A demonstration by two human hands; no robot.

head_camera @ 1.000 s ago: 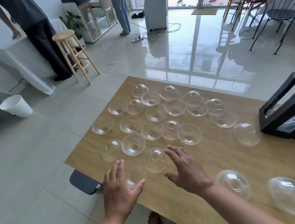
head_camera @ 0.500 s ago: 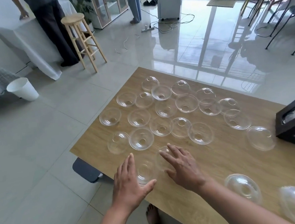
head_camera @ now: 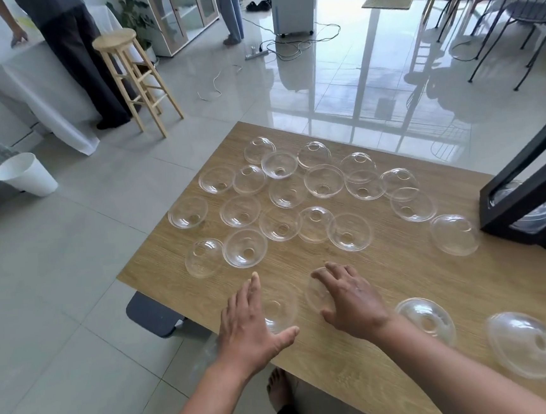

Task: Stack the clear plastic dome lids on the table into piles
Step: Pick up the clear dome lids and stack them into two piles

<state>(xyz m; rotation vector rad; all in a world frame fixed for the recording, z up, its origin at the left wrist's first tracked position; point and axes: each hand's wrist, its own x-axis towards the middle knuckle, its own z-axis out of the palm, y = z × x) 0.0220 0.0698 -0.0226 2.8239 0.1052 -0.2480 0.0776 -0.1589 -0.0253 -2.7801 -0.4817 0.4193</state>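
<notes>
Several clear plastic dome lids lie spread over the wooden table, some dome up, some dome down. My left hand hovers with straight fingers over the left side of one lid near the table's front edge. My right hand lies spread over a second lid beside it, fingers relaxed. Two more lids sit to the right of my right forearm. Neither hand grips anything.
A black stand holding bagged lids sits at the table's right edge. On the floor to the left are a wooden stool, a white bin and two standing people. Chairs stand at the far right.
Both hands have drawn slightly toward me and now sit over the two nearest lids. The camera has shifted, so the table appears further right.
</notes>
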